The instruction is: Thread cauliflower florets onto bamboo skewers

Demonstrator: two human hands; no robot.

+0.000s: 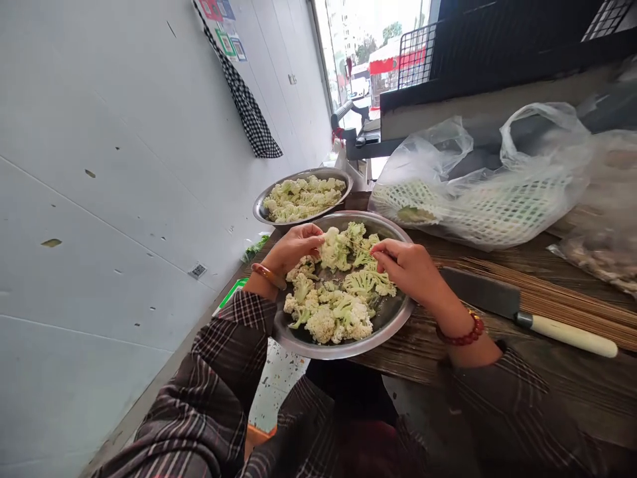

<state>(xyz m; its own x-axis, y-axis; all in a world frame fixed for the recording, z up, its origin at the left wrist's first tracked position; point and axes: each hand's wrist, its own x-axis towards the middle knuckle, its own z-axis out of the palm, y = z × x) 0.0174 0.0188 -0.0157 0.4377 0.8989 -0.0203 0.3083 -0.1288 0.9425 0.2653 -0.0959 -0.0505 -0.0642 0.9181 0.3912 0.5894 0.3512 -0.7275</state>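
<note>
A wide metal bowl (343, 352) on the wooden table holds loose cauliflower florets (343, 318). Over its far half, my left hand (298, 245) pinches a pale cauliflower floret (334, 249) between thumb and fingertips. My right hand (405, 265) is at the bowl's right side, thumb and index finger pressed together. A faint thin line runs from those fingertips toward the floret, like a bamboo skewer; most of it is hard to see against the cauliflower. Both hands are raised slightly above the florets lying in the bowl.
Behind stands a second metal bowl (259, 207) of cauliflower. To the right lie a cleaver (480, 291) with a pale handle and a bundle of thin bamboo skewers (572, 302). Plastic bags (478, 192) with net-wrapped contents fill the back right. A white wall (124, 199) borders the left.
</note>
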